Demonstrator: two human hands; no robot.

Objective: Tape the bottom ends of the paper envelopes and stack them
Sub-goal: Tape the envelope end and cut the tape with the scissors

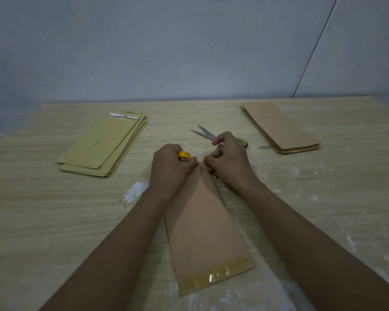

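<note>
Gripping tape roll (184, 155) in curled left hand (170, 168), pinching tape end with right hand (230, 162); brown envelope (206, 234) lying at six o'clock beneath both, stacks at ten (103, 143) and two (281, 127).

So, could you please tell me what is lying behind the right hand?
Scissors: the open blades show beyond the right hand, plus part of a green-and-black handle. The hand covers the rest of the handles.

No readable text, label, brand, number or sign anywhere in frame. Envelope stack (103, 144) at upper left carries short dark mark on top sheet, too small to read as character. White strip at its far end blank.
</note>
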